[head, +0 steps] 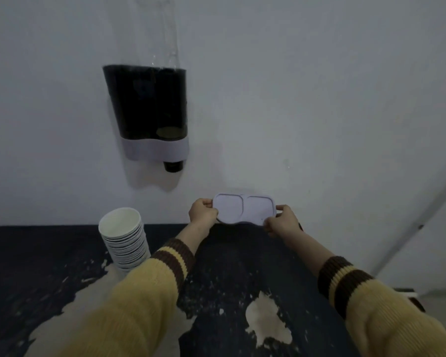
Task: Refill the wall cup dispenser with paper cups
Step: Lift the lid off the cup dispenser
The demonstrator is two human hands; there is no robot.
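The cup dispenser [147,112] hangs on the white wall, a dark translucent double tube with a pale band at its base and a dark cup bottom [173,166] poking out below on the right. Its pale double-oval lid [243,208] is off and held low against the wall, below and right of the dispenser. My left hand [202,211] grips the lid's left end and my right hand [281,222] grips its right end. A tall stack of white paper cups [125,238] stands mouth-up on the dark surface, left of my hands.
The dark table top [229,266] is worn, with pale patches of chipped paint. A pale bar [422,220] runs diagonally along the wall at the right. Clear tape or film [165,29] runs up the wall above the dispenser.
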